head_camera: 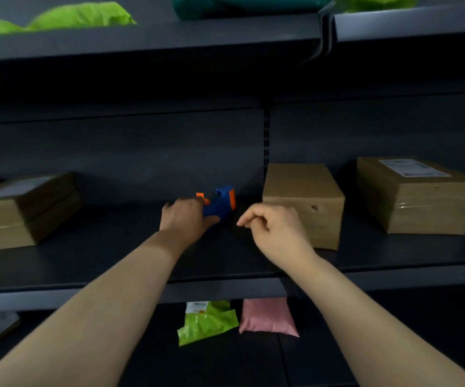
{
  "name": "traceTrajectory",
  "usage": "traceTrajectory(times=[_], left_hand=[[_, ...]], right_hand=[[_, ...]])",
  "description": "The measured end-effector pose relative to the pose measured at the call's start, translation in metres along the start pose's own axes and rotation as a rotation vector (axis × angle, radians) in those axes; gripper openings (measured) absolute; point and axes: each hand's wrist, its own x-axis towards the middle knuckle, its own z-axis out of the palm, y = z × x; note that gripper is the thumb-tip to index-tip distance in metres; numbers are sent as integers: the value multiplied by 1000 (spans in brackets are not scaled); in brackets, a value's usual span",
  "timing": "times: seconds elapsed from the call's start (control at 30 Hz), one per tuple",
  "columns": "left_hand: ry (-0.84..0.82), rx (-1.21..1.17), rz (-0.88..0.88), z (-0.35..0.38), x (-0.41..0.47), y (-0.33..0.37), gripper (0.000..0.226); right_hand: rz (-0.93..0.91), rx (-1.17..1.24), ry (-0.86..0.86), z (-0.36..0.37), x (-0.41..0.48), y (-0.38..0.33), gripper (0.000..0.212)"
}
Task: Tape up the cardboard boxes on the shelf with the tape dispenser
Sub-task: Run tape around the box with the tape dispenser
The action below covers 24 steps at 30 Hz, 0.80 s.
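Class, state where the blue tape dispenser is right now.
Head view: the tape dispenser sits mid-shelf, held by the left hand, just left of the middle cardboard box.

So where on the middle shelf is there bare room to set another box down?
Widest bare stretch: middle shelf between the left box and the left hand on the tape dispenser. A narrow gap separates the middle box and right box. Crowded at centre, where the right hand hovers.
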Motion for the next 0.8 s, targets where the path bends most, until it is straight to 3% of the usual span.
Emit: traceTrajectory(times=[0.13,0.2,0.3,0.37,0.57,0.7,0.8], left_hand=[[-32,-382,-14,-7,-8,-42,23],[-74,-686,28,-14,-20,-71,13],[-185,-1072,105,-26,-43,-112,20],[-255,-1137,147,-32,-54,-132,26],[-375,-1085,166,-42,-68,-159,30],[-236,-736,192,-45,-68,-149,52],[-56,-491,196,-44,-71,-141,66]], right_hand=[[230,32,-148,23,3,-4,43],[321,92,-137,39,6,-3,41],[441,249,-32,59,8,-7,28],[483,425,-67,68,9,-18,38],[417,745,-135,96,9,-51,56],[379,813,-92,106,10,-61,66],[333,786,-146,101,10,-67,62]])
